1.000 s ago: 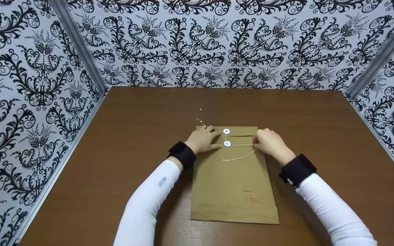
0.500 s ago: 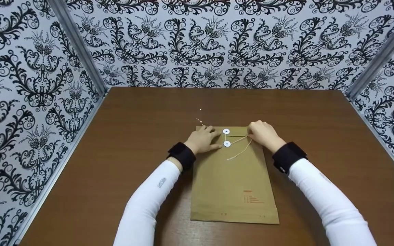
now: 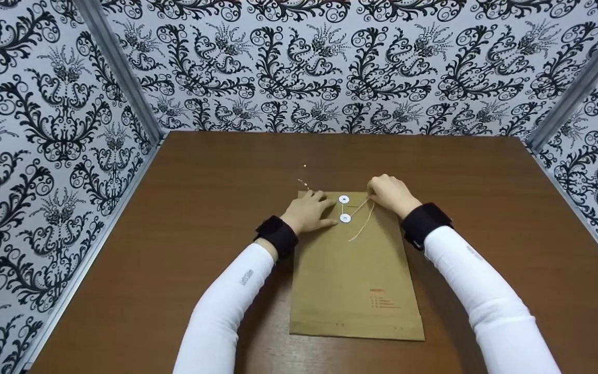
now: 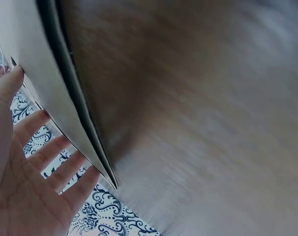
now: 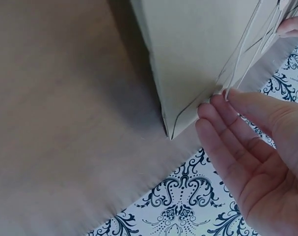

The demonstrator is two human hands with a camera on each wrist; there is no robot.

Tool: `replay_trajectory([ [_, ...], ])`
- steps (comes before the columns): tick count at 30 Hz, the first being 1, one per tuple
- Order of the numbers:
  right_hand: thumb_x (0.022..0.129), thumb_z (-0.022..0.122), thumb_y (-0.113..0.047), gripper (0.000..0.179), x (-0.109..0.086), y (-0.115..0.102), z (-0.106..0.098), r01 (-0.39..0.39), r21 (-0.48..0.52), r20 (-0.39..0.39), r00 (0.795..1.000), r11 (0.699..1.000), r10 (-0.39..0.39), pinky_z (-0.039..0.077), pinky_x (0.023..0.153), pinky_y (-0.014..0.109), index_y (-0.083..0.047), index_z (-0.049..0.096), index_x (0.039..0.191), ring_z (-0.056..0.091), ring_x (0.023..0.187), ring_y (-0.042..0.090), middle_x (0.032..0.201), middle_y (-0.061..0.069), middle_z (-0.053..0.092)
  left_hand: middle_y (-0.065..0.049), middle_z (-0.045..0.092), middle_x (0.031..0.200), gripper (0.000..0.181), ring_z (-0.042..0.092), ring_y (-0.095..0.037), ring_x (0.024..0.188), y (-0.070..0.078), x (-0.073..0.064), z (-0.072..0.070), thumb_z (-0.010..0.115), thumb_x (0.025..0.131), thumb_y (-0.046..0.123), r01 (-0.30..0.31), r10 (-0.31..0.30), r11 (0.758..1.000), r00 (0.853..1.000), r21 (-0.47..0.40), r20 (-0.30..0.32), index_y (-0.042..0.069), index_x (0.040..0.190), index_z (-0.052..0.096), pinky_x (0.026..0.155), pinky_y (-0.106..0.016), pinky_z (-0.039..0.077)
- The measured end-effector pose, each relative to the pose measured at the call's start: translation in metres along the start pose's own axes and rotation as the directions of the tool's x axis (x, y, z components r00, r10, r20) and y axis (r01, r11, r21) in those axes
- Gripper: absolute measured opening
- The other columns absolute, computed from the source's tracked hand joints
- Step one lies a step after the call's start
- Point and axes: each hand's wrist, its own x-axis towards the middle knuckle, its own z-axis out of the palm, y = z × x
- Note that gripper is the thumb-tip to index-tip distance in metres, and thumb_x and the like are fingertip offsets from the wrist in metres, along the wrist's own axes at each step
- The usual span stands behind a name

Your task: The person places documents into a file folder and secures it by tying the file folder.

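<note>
A brown paper envelope [image 3: 351, 275] lies flat on the table, its flap end away from me. Two white disc buttons sit near that end, an upper button [image 3: 343, 199] on the flap and a lower button [image 3: 345, 218] below it. My left hand [image 3: 307, 212] rests on the envelope's upper left corner with fingers spread. Between thumb and fingertips, my right hand [image 3: 391, 193] pinches a thin white string [image 5: 244, 42] above the upper right part. From the lower button the string runs taut up to my fingers, and its loose end hangs down over the paper.
The brown wooden table [image 3: 200, 208] extends around the envelope. Patterned black-and-white panels [image 3: 299, 67] stand at the back and both sides, joined by grey posts. Small bright specks [image 3: 304, 183] show on the tabletop just beyond my left fingers.
My right hand has moved left and away from me with the string, from the envelope's right edge toward the upper button. The string now slants upward. My left hand has stayed still.
</note>
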Motion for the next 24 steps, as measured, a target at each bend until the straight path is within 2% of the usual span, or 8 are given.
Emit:
replay_trajectory([
  [8,0.09,0.073,-0.008,0.009,0.015,-0.005,-0.001,0.031,-0.013,0.016,0.999,0.999,-0.031,0.058,0.085,0.055,-0.001,0.076,0.093,0.072,0.094,0.044,0.099,0.021,0.077,-0.008,0.045,0.159,0.063,0.039,-0.035,0.151,0.0,-0.001,-0.001,0.054,0.1,0.058,0.01,-0.011,1.0,1.0,0.026,0.017,0.026,0.155,0.047,0.113,-0.052,0.049],
  [24,0.09,0.068,-0.004,0.009,0.039,-0.017,0.005,0.027,0.025,0.02,0.999,0.999,-0.028,0.058,0.086,0.055,0.001,0.075,0.095,0.072,0.097,0.044,0.101,0.022,0.076,-0.009,0.048,0.156,0.065,0.043,-0.033,0.147,-0.001,0.0,0.001,0.056,0.099,0.058,-0.002,0.002,1.0,1.0,0.008,-0.014,0.026,0.154,0.047,0.109,-0.052,0.051],
])
